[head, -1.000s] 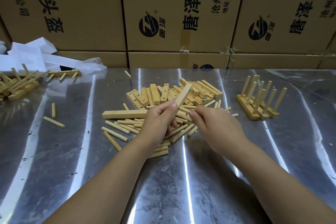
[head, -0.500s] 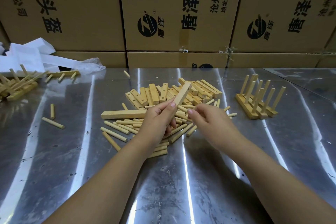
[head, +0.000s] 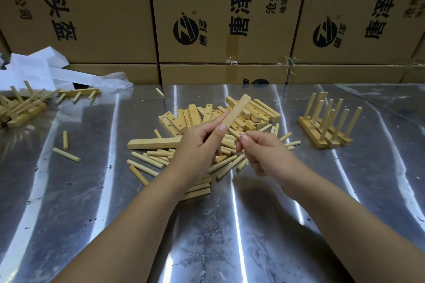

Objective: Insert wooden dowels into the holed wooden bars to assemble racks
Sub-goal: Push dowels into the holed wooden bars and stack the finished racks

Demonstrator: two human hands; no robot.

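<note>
- Left hand (head: 197, 145) pinches a wooden bar (head: 235, 111), raised and tilted above the parts pile (head: 207, 135).
- Right hand (head: 264, 154), just right of the bar, pinches a dowel (head: 234, 132) touching its underside.
- Bare metal table (head: 230, 225) lies open nearer than the pile; finished racks (head: 326, 122) stand well right.
- The bar is lifted slightly higher than before.

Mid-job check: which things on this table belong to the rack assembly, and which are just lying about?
In the job:
- left hand gripping a wooden bar
- right hand pinching a dowel
- pile of holed bars
- loose dowels
- finished racks

Lying about:
- cardboard boxes
- white packaging
- clear plastic wrap
</note>
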